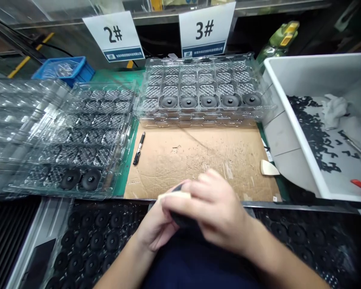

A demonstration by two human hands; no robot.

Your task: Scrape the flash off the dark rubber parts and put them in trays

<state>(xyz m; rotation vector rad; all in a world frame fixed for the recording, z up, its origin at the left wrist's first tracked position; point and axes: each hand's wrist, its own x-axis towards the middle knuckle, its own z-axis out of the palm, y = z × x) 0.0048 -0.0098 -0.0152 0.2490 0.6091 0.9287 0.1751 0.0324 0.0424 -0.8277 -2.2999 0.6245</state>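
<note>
Both hands meet over my lap, in front of the bench edge. My left hand [158, 224] is closed around a black round part [182, 220], mostly hidden by the fingers. From the right, my right hand [213, 204] bends over the same part with its fingers curled against it. A thin cream-coloured piece [176, 195] shows at the fingertips; I cannot tell whether it is a finger cover or a separate thing. Beyond the hands lies a cardboard sheet [192, 156] with small dark scraps on it.
Stacked clear trays [198, 114] holding black discs [209, 101] stand behind the cardboard; another clear tray [78, 154] sits left. A pen [139, 148] and a cream wedge [269, 168] lie on the cardboard. The white bin [301, 148] at right holds small black pieces.
</note>
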